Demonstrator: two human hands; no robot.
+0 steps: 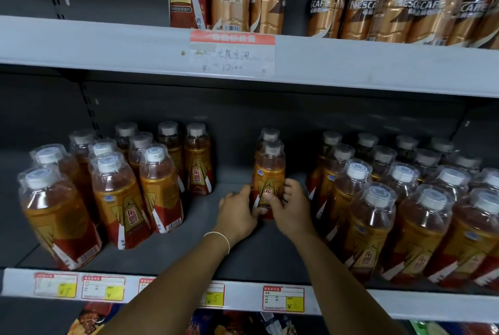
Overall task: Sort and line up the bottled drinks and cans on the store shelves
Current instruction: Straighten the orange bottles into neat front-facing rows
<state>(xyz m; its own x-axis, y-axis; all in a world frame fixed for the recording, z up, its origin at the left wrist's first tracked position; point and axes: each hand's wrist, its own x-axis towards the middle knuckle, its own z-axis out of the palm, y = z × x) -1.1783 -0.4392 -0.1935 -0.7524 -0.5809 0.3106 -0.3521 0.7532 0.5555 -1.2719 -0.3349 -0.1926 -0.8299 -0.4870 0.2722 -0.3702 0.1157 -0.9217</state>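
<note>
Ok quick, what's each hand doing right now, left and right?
Left hand: grips the lower part of the orange drink bottle.
Right hand: grips the same bottle from its other side.

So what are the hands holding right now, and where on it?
One amber bottle: the left hand and right hand grip its lower labelled body from either side.

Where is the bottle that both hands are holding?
In the head view, the held bottle stands in the middle of the lower shelf, gripped by the left hand and right hand, with another bottle right behind it.
</note>
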